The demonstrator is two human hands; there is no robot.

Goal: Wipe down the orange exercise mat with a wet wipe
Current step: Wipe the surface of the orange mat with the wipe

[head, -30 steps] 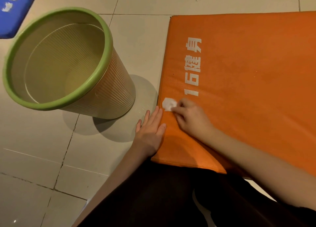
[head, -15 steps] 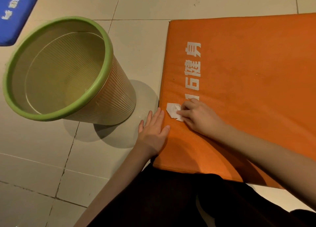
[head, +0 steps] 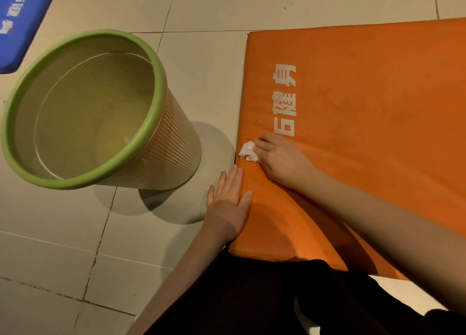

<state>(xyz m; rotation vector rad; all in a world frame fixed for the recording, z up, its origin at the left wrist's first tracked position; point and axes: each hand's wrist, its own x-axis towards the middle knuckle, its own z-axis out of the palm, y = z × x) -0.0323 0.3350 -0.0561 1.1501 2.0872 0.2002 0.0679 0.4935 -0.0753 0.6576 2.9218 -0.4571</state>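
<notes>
While the right hand (head: 280,158) holds the crumpled wet wipe (head: 248,152) under bent fingers (head: 263,142) at the orange mat (head: 365,107)'s left edge and the left hand (head: 228,198) lies flat and straight-fingered across that edge, wiping seems barely begun, with most of the mat left.

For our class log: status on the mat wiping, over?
Right hand holds wet wipe on orange mat, left edge. Left hand flat alongside. Nothing blocking.

White print "6健身" runs sideways along the left edge of the flat orange padded exercise mat (head: 365,107). Far left of it, a blue floor mat (head: 20,19) bears white characters, too cropped to read.
</notes>
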